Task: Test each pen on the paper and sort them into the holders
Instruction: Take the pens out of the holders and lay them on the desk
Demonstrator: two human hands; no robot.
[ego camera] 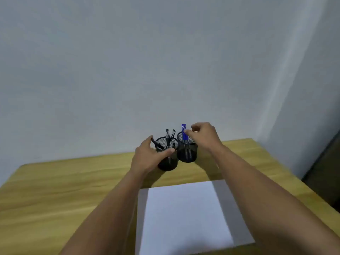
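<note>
Right hand (pixel 204 137) pinches a blue pen (pixel 184 132) standing in the right holder (pixel 187 150); left hand (pixel 150 155) grips the left holder (pixel 167 159). Near the surface's far edge, we judge sorting under way; next, blank paper (pixel 184 214).

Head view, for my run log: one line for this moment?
left hand: grips black holder | right hand: pinches blue pen | paper: blank
</note>
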